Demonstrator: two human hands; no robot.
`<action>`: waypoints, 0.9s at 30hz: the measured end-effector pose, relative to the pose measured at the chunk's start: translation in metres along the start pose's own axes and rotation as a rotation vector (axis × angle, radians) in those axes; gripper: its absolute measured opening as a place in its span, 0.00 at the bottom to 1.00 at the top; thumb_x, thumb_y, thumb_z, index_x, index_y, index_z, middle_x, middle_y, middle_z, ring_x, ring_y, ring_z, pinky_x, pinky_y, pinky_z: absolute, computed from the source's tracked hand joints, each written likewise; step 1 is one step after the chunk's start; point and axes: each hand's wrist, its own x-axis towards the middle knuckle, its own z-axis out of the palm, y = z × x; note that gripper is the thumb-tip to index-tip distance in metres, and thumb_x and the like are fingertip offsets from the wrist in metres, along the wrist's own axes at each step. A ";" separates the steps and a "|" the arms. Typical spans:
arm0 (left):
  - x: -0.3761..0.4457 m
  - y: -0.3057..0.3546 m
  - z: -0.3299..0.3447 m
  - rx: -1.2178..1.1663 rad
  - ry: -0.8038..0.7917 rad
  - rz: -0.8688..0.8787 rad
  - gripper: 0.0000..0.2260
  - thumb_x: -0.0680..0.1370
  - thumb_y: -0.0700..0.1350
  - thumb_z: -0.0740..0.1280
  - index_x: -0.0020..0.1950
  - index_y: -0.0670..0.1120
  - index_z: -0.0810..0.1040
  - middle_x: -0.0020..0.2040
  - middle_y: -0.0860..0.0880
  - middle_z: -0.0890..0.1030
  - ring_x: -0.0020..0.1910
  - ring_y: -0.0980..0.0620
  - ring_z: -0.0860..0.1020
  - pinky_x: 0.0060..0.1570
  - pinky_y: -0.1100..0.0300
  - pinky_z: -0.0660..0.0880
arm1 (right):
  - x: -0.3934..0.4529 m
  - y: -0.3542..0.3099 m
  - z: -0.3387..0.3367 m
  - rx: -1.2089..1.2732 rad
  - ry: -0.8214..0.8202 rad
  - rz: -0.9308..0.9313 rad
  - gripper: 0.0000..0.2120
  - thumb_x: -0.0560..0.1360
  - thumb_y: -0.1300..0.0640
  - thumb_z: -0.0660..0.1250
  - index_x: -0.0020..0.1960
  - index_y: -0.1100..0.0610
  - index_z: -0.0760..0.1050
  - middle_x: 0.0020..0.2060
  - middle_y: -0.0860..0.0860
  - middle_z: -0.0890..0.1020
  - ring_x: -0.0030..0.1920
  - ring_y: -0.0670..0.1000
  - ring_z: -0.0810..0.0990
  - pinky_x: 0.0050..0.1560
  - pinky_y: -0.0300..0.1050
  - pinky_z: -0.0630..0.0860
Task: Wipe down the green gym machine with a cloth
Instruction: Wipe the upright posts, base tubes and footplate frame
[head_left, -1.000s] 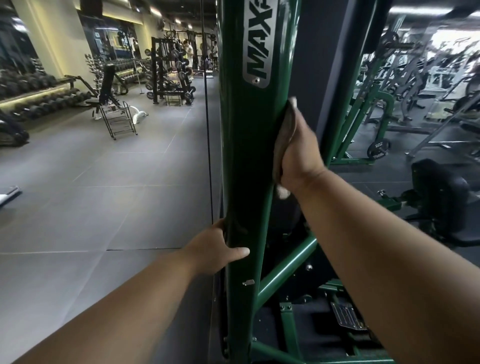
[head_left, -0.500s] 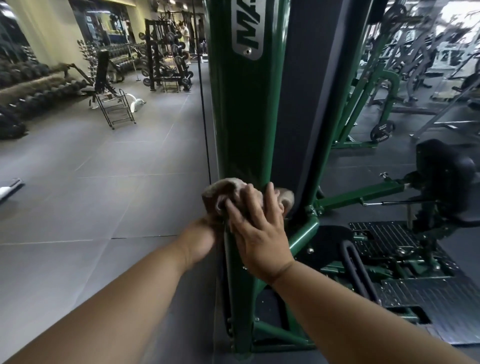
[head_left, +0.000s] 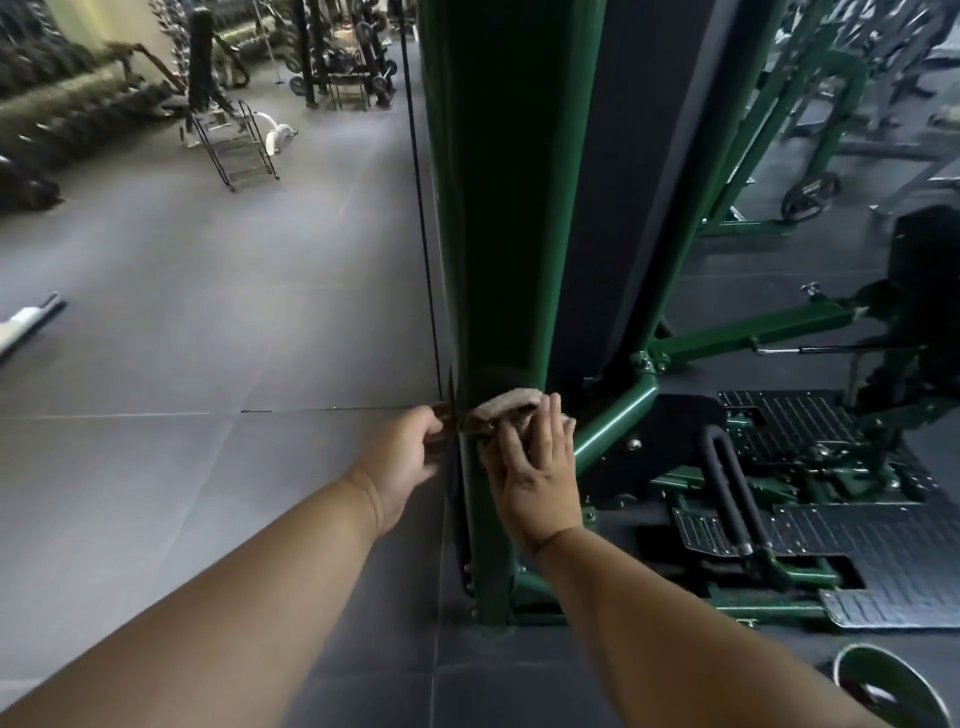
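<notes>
A wide floor of large grey tiles is seen stretching to the left and far back. On it, at the centre, the green gym machine is stood: its thick upright post of glossy green painted steel is seen running from the top edge down to its foot, with a dark panel set just behind it on the right. A thin black cable is hung close beside the post on its left. From the post's right side a slanted green steel strut is seen, and beyond it a black ribbed metal footplate is laid low on the machine's base. A long rack of dark dumbbells is lined along the far left wall, and a black adjustable bench is placed near it. A round green weight plate is partly shown at the lower right corner.

A crumpled beige cloth is pressed against the lower part of the green post, wrapped part-way round its front. The cloth is held there by the right hand, whose fingers are laid over it and curled onto it. The left hand is brought to the post's left edge, and the cloth's dark end is pinched between its bent fingers, though that hand is blurred.
</notes>
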 end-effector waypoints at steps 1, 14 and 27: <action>0.001 -0.007 -0.001 0.018 -0.017 -0.022 0.09 0.84 0.41 0.61 0.48 0.46 0.79 0.47 0.48 0.79 0.50 0.50 0.78 0.58 0.50 0.73 | -0.003 -0.005 -0.001 0.102 -0.044 0.113 0.28 0.80 0.57 0.73 0.76 0.45 0.66 0.84 0.58 0.48 0.82 0.68 0.56 0.73 0.73 0.65; 0.016 -0.041 0.018 0.121 -0.070 0.071 0.11 0.86 0.40 0.57 0.50 0.50 0.77 0.49 0.54 0.79 0.51 0.59 0.77 0.70 0.49 0.71 | -0.019 0.024 -0.004 0.358 -0.548 0.701 0.44 0.72 0.37 0.76 0.79 0.33 0.53 0.58 0.44 0.84 0.53 0.51 0.83 0.56 0.50 0.78; 0.039 -0.055 0.009 0.192 -0.077 0.173 0.11 0.77 0.47 0.64 0.43 0.56 0.86 0.37 0.64 0.84 0.52 0.55 0.79 0.59 0.55 0.73 | -0.009 0.024 -0.004 0.429 -0.388 0.637 0.42 0.69 0.35 0.78 0.77 0.40 0.63 0.56 0.38 0.83 0.53 0.43 0.79 0.49 0.42 0.73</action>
